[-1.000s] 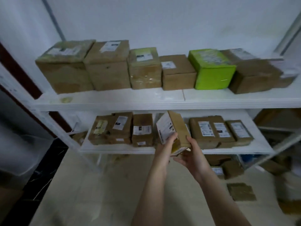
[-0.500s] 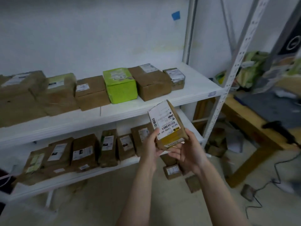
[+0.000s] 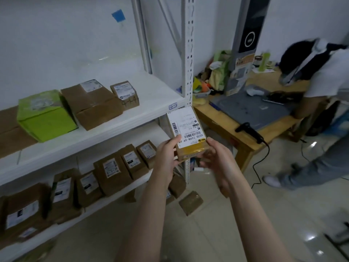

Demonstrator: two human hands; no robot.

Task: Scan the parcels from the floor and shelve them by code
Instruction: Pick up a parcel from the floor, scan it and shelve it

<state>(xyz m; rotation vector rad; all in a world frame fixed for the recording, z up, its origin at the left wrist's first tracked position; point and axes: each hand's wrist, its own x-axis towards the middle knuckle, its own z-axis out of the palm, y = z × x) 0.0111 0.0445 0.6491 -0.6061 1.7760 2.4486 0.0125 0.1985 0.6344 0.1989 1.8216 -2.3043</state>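
Observation:
I hold a small brown parcel (image 3: 186, 125) upright in front of the shelf post (image 3: 188, 53), its white barcode label facing me. My left hand (image 3: 166, 157) grips its left side, thumb on the label. At the parcel's lower right corner my right hand (image 3: 221, 165) cups it, slightly blurred. A black handheld scanner (image 3: 249, 132) lies on the wooden table (image 3: 226, 127) to the right. Another small parcel (image 3: 190, 202) lies on the floor below my hands.
The white upper shelf (image 3: 113, 127) carries a green box (image 3: 45, 114) and brown boxes; the lower shelf holds several labelled parcels (image 3: 111, 167). Another person (image 3: 321, 82) bends over the table at the right. A cable trails across the tiled floor.
My view has swung right along the shelves toward the table and scanner. The parcel stays in both hands, now raised in front of the shelf post.

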